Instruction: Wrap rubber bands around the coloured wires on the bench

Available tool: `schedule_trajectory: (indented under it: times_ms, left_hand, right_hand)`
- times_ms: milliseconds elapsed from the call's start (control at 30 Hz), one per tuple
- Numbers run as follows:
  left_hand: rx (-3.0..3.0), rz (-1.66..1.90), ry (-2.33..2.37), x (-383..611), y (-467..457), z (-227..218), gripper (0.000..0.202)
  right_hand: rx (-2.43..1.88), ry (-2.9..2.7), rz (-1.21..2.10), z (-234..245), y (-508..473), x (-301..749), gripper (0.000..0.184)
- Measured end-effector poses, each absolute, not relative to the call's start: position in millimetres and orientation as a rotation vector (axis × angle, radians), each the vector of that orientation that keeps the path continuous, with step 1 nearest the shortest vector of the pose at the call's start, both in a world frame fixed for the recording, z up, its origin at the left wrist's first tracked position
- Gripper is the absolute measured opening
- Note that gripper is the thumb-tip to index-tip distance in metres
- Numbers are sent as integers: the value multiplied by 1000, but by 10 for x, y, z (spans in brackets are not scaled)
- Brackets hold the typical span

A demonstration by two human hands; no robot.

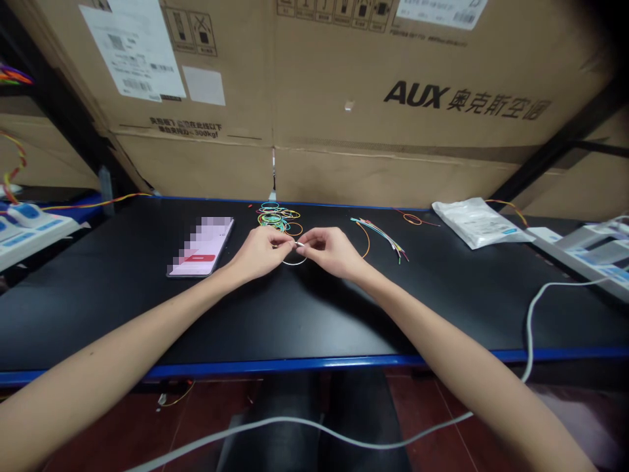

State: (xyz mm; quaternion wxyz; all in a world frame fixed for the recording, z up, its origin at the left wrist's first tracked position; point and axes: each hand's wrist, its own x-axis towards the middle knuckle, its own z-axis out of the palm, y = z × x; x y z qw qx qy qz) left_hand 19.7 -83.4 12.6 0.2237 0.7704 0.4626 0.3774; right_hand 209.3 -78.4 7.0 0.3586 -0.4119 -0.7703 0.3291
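Your left hand (260, 252) and right hand (329, 251) pinch the thin white wire (295, 264) in narrow fingers (287, 240) above the black worktop (122, 314); it's light and springy, so grip near its end.

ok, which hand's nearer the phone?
Left. The left hand is just to the right of the phone in view, not touching it. The right hand is farther away, beyond the white wire loop that both hands pinch.

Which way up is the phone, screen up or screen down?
Screen up: the phone lies flat on the black table, with its pink screen showing.
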Motion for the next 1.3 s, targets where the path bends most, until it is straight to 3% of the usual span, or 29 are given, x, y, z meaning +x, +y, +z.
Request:
schedule_trajectory:
  times_ms: [133, 300, 600, 767, 1100, 1300]
  left_hand:
    - [2040, 1034, 1247, 207, -813, 111, 22]
    - [1969, 1022, 1232, 230, -799, 105, 22]
    - [2028, 1003, 1229, 226, -817, 97, 22]
    - [2156, 1021, 1256, 235, -855, 92, 20]
    - [2080, 953, 1273, 235, -803, 62, 22]
    - [1950, 1051, 1252, 266, -803, 68, 24]
  right_hand:
    - [-1051, -2035, 507, 87, -817, 2083, 9]
    - [-887, -2252, 59, 79, -783, 2135, 21]
    - [-852, -2486, -311, 125, -781, 2183, 28]
    - [-901, -2548, -272, 133, -784, 2197, 25]
    - [-977, -2426, 186, 37, -775, 2141, 19]
    - [-1093, -2277, 166, 27, -778, 2133, 19]
